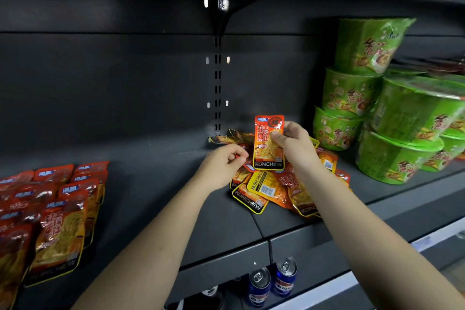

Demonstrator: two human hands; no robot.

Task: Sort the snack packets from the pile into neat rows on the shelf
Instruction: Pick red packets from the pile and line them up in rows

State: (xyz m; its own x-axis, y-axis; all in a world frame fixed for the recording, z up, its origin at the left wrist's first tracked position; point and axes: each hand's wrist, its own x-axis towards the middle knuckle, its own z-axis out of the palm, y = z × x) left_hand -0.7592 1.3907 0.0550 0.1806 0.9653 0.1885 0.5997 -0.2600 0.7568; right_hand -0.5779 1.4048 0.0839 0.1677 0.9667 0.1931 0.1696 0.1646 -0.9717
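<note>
A loose pile of orange and red snack packets [264,189] lies on the dark shelf [156,184], right of its middle. My right hand [293,142] pinches one orange packet [266,156] upright above the pile, its printed front towards me. My left hand [224,164] is at the pile's left edge, its fingers curled and pinching the corner of a packet there. At the far left, rows of the same packets [52,211] lie overlapping on the shelf.
Stacks of green instant-noodle bowls [377,98] stand on the shelf right of the pile. A slotted upright [217,83] runs down the back panel. Blue drink cans [271,282] stand on the lower shelf below the front edge.
</note>
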